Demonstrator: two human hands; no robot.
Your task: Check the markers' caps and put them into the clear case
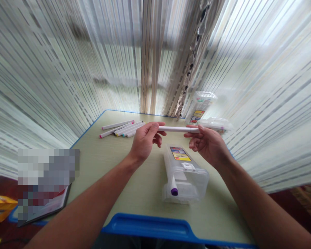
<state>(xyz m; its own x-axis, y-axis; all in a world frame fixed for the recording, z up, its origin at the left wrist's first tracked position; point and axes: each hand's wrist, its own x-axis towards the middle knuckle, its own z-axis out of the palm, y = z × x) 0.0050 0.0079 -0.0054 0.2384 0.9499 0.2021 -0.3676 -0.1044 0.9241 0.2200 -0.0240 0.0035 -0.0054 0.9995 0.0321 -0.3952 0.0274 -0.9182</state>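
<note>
We are pinching the white marker [175, 129] near the far end of the clear case [197, 170], left hand [144, 139] and right hand [210, 142] clamping fingers on opposite ends, judging it light, stiff, slightly slippery, best held there.

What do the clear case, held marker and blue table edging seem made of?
Clear case: apparently glossy plastic; see-through walls, pale highlights.
Held marker: probably smooth white plastic, given its even surface.
Blue edging: likely molded plastic, satin-looking, given its uniform color and rounded recess.
</note>
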